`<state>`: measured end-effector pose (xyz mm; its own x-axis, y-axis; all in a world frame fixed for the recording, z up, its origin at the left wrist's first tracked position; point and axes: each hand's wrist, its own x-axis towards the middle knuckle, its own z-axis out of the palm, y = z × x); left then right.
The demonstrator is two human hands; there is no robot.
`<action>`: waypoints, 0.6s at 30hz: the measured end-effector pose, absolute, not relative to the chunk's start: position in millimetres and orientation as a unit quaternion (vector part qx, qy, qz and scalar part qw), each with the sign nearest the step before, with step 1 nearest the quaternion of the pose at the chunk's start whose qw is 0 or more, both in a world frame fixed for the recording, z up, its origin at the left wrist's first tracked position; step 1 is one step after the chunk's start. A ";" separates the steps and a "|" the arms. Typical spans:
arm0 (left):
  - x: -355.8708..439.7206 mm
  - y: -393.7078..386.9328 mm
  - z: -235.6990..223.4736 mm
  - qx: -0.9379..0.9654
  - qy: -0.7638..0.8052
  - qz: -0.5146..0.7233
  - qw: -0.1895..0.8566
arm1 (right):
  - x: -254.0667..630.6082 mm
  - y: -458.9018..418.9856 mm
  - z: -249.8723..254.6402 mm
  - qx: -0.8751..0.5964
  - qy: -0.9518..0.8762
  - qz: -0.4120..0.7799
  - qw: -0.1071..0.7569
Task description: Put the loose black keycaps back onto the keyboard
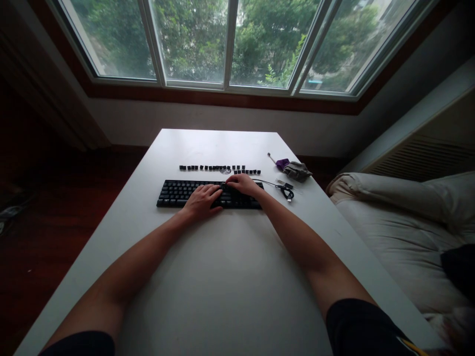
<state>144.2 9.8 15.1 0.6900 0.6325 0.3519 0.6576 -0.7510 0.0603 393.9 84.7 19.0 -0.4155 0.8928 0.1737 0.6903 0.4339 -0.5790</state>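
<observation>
A black keyboard (176, 193) lies across the white table (226, 277). My left hand (202, 200) rests on its middle part, fingers stretched out and flat over the keys. Just to the right, my right hand (242, 184) is bent over the keyboard's upper edge, with thumb and fingertips pressed together in a pinch. Whatever may be between those fingertips is too small to make out. Behind the keyboard, several loose black keycaps (214, 168) stand in a row, and a shorter row of keycaps (247, 172) sits nearer my right hand.
A small round disc (225, 171) lies by the keycaps. Right of the keyboard are a coiled black cable (287, 193), a grey cloth (297, 171), a purple item (282, 164) and a thin stick (271, 157). A light sofa (382, 222) borders the table's right; a window (193, 44) is ahead.
</observation>
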 end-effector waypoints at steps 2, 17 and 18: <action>144.1 9.7 15.0 -0.919 -0.351 -0.178 0.035 | 392.7 83.6 20.0 -0.489 -0.817 0.205 0.226; 143.5 9.7 13.8 -0.918 -0.352 -0.180 0.033 | 388.8 71.1 11.3 -0.432 -0.865 0.083 0.241; 143.8 9.3 14.2 -0.917 -0.353 -0.181 0.031 | 388.8 69.8 11.3 -0.429 -0.867 0.080 0.240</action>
<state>143.8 9.3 14.2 0.6850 0.6368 0.3540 0.6589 -0.7488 0.0718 388.8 69.8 11.3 -0.5158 0.7828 0.3480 0.7060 0.6185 -0.3450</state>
